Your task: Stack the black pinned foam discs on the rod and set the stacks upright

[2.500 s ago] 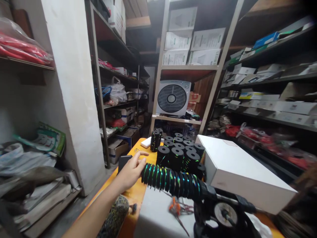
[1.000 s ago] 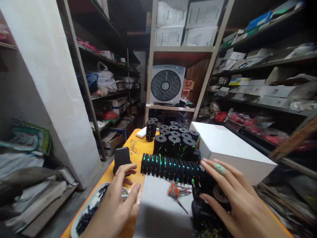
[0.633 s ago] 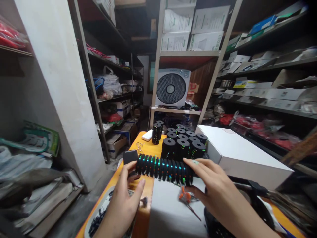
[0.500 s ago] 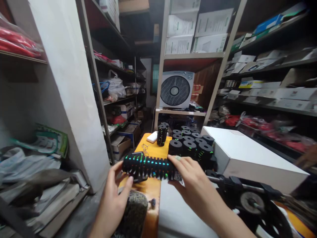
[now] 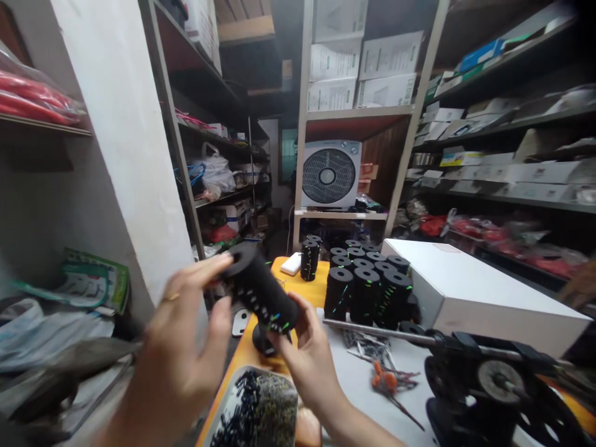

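Black stack tilted, left fingers atop, right fingers beneath

a narrow, dim storeroom. a white plastered pillar stands at the left beside metal shelving crowded with bags and cartons. straight ahead a box fan sits on a pale shelf rack under stacked white cartons. more loaded shelves line the right wall.
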`<state>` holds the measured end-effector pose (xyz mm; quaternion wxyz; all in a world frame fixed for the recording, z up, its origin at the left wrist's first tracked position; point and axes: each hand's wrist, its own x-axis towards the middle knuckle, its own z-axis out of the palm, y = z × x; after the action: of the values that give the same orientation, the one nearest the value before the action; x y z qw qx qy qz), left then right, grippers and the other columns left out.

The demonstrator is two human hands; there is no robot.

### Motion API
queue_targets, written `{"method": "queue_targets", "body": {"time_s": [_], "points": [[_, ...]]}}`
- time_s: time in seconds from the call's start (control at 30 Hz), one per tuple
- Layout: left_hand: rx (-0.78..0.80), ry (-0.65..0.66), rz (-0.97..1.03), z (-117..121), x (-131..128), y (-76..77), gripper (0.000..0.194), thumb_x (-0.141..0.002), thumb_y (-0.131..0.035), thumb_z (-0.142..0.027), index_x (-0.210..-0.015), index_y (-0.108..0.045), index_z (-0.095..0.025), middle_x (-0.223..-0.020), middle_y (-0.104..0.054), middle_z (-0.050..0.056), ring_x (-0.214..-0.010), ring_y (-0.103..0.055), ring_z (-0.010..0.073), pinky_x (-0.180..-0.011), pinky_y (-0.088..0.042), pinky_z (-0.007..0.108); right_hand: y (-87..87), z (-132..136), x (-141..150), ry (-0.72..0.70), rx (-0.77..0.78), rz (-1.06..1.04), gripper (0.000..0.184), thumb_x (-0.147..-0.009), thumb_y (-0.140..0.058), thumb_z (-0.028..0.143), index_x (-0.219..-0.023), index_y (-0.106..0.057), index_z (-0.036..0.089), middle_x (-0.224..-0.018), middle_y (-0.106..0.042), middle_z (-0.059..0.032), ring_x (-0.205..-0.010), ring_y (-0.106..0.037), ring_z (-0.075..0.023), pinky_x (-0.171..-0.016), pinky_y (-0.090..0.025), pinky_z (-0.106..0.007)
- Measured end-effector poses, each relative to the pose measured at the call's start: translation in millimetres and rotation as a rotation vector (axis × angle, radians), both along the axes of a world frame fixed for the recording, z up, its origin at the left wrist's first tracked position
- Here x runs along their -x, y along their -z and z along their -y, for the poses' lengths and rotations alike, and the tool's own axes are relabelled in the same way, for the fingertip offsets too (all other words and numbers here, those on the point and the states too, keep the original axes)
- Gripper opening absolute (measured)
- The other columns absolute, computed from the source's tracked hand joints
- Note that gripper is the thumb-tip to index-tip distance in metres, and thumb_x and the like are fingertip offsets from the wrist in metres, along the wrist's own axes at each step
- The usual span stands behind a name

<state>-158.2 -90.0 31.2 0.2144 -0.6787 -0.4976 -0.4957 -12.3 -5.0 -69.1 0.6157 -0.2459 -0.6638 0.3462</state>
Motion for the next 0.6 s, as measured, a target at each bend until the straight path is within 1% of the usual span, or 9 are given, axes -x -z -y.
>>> {"method": "queue_targets", "body": {"time_s": [0.07, 0.13, 0.2, 0.27, 0.37, 0.43, 0.47, 0.5, 0.6], "points": [[-0.007, 0.124, -0.155, -34.4, -12.4, -27.9, 0.033, -0.091, -0.043, -0.009, -0.121, -0.056, -0.008, -0.125, -0.06, 0.018, -0.123, -0.052, 0.0251, -0.109, -0.039, 0.04, 2.0, -15.8, 8.3, 0.02, 0.042, -0.082, 0.047, -0.091, -0.064, 0.024, -0.134, -0.047, 0.019, -0.127, -0.061, -0.0097, -0.111, -0.063, -0.0252, -0.091, -0.054, -0.047], [-0.006, 0.179, -0.225, -68.3, -16.6, -47.5, 0.034, -0.09, -0.039, -0.004, -0.12, -0.056, -0.004, -0.122, -0.062, 0.021, -0.12, -0.054, 0.0255, -0.106, -0.041, 0.041, 0.8, -31.0, 19.4, 0.036, 0.06, -0.123, 0.043, -0.093, -0.063, 0.03, -0.133, -0.051, 0.019, -0.127, -0.06, -0.0092, -0.109, -0.063, -0.0251, -0.09, -0.053, -0.049], [0.011, 0.216, -0.244, -96.7, -13.5, -58.7, 0.033, -0.089, -0.039, -0.002, -0.116, -0.059, -0.006, -0.116, -0.065, 0.018, -0.114, -0.059, 0.0245, -0.101, -0.046, 0.04, -1.2, -48.0, 31.8, 0.078, 0.068, -0.143, 0.04, -0.094, -0.062, 0.032, -0.13, -0.053, 0.019, -0.126, -0.061, -0.0087, -0.108, -0.063, -0.0243, -0.089, -0.054, -0.047], [0.048, 0.253, -0.259, -120.3, -7.2, -62.4, 0.035, -0.087, -0.041, 0.001, -0.113, -0.06, -0.009, -0.114, -0.067, 0.015, -0.111, -0.061, 0.0237, -0.099, -0.047, 0.04, -1.2, -69.8, 43.0, 0.157, 0.08, -0.147, 0.037, -0.094, -0.061, 0.032, -0.128, -0.055, 0.018, -0.126, -0.06, -0.0086, -0.108, -0.063, -0.0242, -0.089, -0.053, -0.047], [0.131, 0.322, -0.274, -156.7, 0.4, -55.4, 0.038, -0.086, -0.041, 0.005, -0.113, -0.06, -0.012, -0.121, -0.066, 0.013, -0.116, -0.06, 0.0225, -0.102, -0.046, 0.041, 6.2, -112.9, 51.6, 0.319, 0.132, -0.11, 0.034, -0.094, -0.061, 0.032, -0.125, -0.057, 0.018, -0.124, -0.061, -0.0082, -0.104, -0.064, -0.023, -0.087, -0.054, -0.045], [0.198, 0.369, -0.279, -186.3, 2.6, -43.3, 0.029, -0.092, -0.047, -0.003, -0.115, -0.06, -0.014, -0.124, -0.065, 0.012, -0.116, -0.06, 0.024, -0.1, -0.048, 0.045, 16.1, -143.7, 50.6, 0.449, 0.181, -0.068, 0.034, -0.094, -0.061, 0.032, -0.125, -0.057, 0.018, -0.126, -0.06, -0.0084, -0.106, -0.063, -0.0236, -0.088, -0.053, -0.046], [0.234, 0.388, -0.283, -202.3, 3.2, -35.3, 0.023, -0.093, -0.055, -0.014, -0.115, -0.061, -0.016, -0.123, -0.065, 0.01, -0.112, -0.062, 0.0256, -0.095, -0.05, 0.049, 22.1, -158.1, 48.4, 0.507, 0.208, -0.043, 0.034, -0.094, -0.061, 0.032, -0.125, -0.057, 0.018, -0.127, -0.06, -0.0085, -0.107, -0.062, -0.0238, -0.088, -0.053, -0.046], [0.271, 0.404, -0.287, -218.6, 4.0, -26.3, 0.023, -0.093, -0.059, -0.022, -0.115, -0.062, -0.017, -0.122, -0.065, 0.01, -0.109, -0.063, 0.0261, -0.092, -0.052, 0.05, 28.7, -171.4, 45.5, 0.555, 0.233, -0.013, 0.034, -0.094, -0.061, 0.032, -0.125, -0.057, 0.018, -0.127, -0.06, -0.0085, -0.107, -0.062, -0.0238, -0.088, -0.053, -0.046], [0.365, 0.425, -0.287, -263.2, 9.7, 5.1, 0.027, -0.093, -0.059, -0.029, -0.119, -0.062, -0.02, -0.126, -0.063, 0.01, -0.107, -0.063, 0.0256, -0.09, -0.053, 0.049, 49.8, -203.0, 36.1, 0.665, 0.315, 0.098, 0.034, -0.094, -0.061, 0.032, -0.125, -0.057, 0.018, -0.126, -0.06, -0.0085, -0.106, -0.063, -0.0233, -0.087, -0.054, -0.045]]}}
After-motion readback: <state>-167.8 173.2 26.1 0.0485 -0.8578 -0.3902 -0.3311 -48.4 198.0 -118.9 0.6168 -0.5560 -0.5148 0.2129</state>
